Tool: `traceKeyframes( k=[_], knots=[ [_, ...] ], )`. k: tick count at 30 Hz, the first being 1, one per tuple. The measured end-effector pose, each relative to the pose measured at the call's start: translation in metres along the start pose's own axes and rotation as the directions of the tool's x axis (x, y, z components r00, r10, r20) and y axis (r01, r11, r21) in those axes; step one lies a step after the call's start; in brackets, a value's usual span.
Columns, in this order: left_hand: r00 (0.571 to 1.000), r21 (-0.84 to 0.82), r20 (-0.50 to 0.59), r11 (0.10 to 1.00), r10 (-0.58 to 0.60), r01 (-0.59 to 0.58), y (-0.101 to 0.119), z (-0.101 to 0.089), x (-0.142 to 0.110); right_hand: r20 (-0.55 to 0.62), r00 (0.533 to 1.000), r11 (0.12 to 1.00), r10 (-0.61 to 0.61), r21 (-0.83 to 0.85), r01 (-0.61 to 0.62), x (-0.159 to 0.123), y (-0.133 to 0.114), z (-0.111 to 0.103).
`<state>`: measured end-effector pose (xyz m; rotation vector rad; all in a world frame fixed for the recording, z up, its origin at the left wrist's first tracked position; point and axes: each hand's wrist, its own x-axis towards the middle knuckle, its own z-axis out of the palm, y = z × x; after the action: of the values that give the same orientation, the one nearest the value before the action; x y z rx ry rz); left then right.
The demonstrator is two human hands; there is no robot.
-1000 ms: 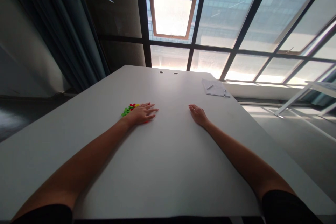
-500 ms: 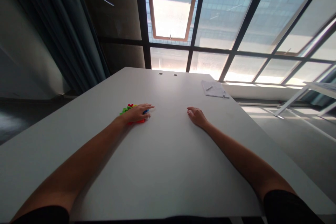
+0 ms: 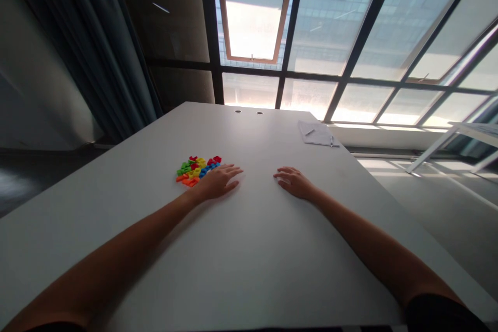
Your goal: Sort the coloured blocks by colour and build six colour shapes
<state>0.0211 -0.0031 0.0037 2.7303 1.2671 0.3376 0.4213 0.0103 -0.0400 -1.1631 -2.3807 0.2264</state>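
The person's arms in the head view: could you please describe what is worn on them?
The left hand and right hand are bare, with no visible ring, watch or glove. Both forearms are bare too, ending in a black sleeve at the view's lower edge.

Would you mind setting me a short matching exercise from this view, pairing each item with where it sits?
Items:
1. Left hand
2. Right hand
3. Coloured plastic pieces
4. Sheet of paper

Places:
A. Far side of the table, towards the window
B. In a cluster, left of both hands
C. Palm down, right beside the pieces
D. Palm down, apart from the pieces

Pairs: 1-C, 2-D, 3-B, 4-A
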Motion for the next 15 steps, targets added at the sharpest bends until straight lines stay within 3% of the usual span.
traceKeyframes(
  k=[3, 6, 15],
  knots=[
    [0.997, -0.040, 0.014, 0.996, 0.081, -0.080, 0.026, 0.021, -0.004, -0.011, 1.000, 1.000, -0.003, -0.015, 0.003, 0.001, -0.005, 0.000],
    [0.995, -0.074, 0.029, 0.993, 0.094, -0.091, 0.034, 0.032, -0.006, -0.013, 1.000, 1.000, 0.003, -0.025, -0.003, 0.001, -0.011, -0.001],
    [0.991, -0.077, 0.101, 0.994, 0.089, -0.081, 0.031, 0.027, -0.007, 0.004, 0.997, 0.995, 0.072, -0.071, -0.071, 0.003, -0.038, -0.011]
  ],
)
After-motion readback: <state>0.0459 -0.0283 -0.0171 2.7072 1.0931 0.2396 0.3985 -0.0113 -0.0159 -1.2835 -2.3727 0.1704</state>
